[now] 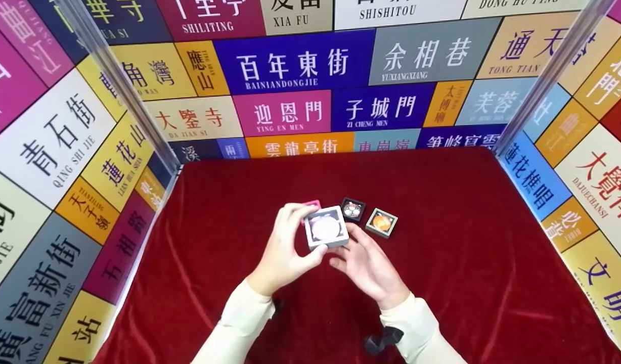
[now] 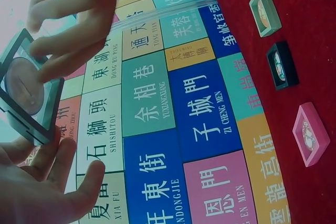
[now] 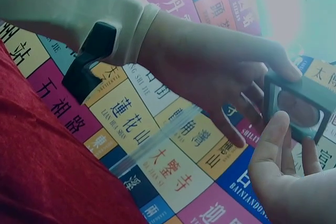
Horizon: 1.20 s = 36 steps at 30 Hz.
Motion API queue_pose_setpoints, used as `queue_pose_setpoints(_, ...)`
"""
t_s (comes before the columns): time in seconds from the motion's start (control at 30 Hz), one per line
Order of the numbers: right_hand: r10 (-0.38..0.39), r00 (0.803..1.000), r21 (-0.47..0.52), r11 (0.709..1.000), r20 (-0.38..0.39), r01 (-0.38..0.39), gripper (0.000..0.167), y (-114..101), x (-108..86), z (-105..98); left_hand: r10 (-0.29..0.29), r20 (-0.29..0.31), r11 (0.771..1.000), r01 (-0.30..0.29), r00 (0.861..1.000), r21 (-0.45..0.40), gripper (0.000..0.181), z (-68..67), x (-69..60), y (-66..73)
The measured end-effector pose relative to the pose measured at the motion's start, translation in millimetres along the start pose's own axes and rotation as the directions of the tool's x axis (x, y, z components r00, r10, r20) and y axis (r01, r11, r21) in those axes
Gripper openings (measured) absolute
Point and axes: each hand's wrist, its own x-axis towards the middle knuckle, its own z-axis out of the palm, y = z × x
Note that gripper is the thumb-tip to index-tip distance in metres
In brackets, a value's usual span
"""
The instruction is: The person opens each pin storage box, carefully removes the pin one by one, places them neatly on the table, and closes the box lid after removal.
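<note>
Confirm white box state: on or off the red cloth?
Off. The left hand grips the white box, which shows against the wall signs in the left wrist view, apart from the red cloth.

Shown gripping a white box in the left hand, with the right hand at its right side. On the red-covered desk, behind the white box, part of a pink box; to the white box's right, black box and green box.
</note>
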Motion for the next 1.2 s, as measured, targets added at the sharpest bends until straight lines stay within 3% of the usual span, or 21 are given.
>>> queue_pose_setpoints(0.17,0.012,1.000,0.005,1.000,0.020,-0.012,0.036,2,1.2,5,0.006,0.017,1.000,-0.006,1.000,-0.006,0.071,3.3,-0.5,-0.9)
queue_pose_setpoints(0.47,0.060,0.998,0.061,0.996,-0.030,-0.058,0.041,3,0.7,7,0.012,0.020,1.000,-0.012,1.000,-0.018,0.071,6.6,0.0,-0.4)
queue_pose_setpoints(0.87,0.050,0.997,0.155,0.986,0.065,-0.059,0.048,7,2.4,4,0.008,0.034,0.999,-0.007,0.999,-0.038,0.072,10.2,1.2,1.1)
queue_pose_setpoints(1.2,0.058,0.995,0.235,0.969,0.075,-0.074,0.052,8,3.7,3,0.001,0.055,0.999,0.001,0.999,-0.037,0.072,15.4,-0.5,2.1)
